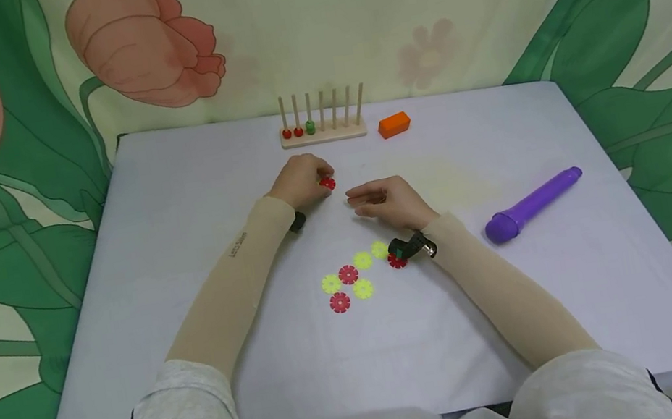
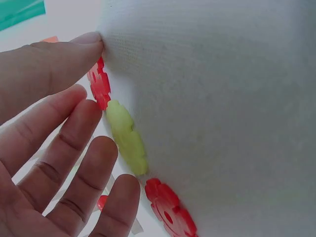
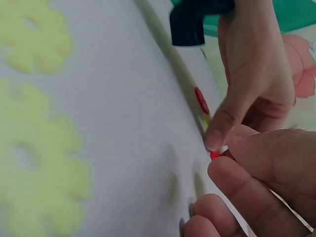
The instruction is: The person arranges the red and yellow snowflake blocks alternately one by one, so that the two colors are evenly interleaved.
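Note:
My left hand (image 1: 303, 182) pinches a red snowflake disc (image 1: 328, 183) between thumb and index finger. In the left wrist view that red disc (image 2: 100, 84), a yellow-green disc (image 2: 127, 138) and another red disc (image 2: 170, 210) form a row beside the left fingertips. Just to the right, my right hand (image 1: 394, 200) hovers with bent, relaxed fingers and holds nothing visible. Nearer the body lie several loose discs, such as a yellow-green disc (image 1: 363, 289) and a red disc (image 1: 340, 302). One red disc (image 1: 397, 260) is partly hidden by the right wrist camera.
At the back stands a wooden peg rack (image 1: 324, 136) with two red beads and a green bead stack. Beside it is an orange block (image 1: 394, 125). A purple toy microphone (image 1: 533, 205) lies at the right on the white table (image 1: 175, 191).

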### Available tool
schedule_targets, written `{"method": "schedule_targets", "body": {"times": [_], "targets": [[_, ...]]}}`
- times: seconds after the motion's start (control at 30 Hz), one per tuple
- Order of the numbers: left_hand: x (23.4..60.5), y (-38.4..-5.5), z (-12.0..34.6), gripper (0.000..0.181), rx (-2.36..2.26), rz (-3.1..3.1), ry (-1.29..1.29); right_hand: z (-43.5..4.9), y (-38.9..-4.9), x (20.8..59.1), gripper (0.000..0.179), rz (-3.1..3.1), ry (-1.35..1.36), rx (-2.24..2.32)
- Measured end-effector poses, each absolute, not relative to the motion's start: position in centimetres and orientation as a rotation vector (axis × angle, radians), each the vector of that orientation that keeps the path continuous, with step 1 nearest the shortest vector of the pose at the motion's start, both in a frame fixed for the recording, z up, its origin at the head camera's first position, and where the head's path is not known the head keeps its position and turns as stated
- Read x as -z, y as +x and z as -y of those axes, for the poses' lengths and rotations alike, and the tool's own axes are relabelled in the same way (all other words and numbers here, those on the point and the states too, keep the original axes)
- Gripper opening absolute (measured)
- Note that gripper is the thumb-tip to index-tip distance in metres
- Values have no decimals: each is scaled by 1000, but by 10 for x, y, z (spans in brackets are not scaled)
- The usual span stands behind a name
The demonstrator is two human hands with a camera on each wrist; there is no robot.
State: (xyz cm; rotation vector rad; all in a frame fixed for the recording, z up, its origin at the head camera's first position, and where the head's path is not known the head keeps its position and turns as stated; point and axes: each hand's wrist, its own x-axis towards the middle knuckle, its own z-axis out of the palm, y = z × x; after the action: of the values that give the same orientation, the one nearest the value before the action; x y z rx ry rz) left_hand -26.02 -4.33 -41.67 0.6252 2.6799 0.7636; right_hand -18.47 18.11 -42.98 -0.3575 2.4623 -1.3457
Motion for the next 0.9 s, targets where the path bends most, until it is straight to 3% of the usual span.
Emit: {"method": "schedule_targets", "body": {"times": [0.33,0.67,0.9], "targets": [[417,-262,43,31,-793,-2672,585,-196,-143,431,48,-2530,-396,1211],[418,-262,43,31,-793,-2677,585,-201,-123,433,53,-2570,-486,1106],[421,-264,43,33,-782,-2675,582,-200,-122,435,42,-2619,-562,1035]]}}
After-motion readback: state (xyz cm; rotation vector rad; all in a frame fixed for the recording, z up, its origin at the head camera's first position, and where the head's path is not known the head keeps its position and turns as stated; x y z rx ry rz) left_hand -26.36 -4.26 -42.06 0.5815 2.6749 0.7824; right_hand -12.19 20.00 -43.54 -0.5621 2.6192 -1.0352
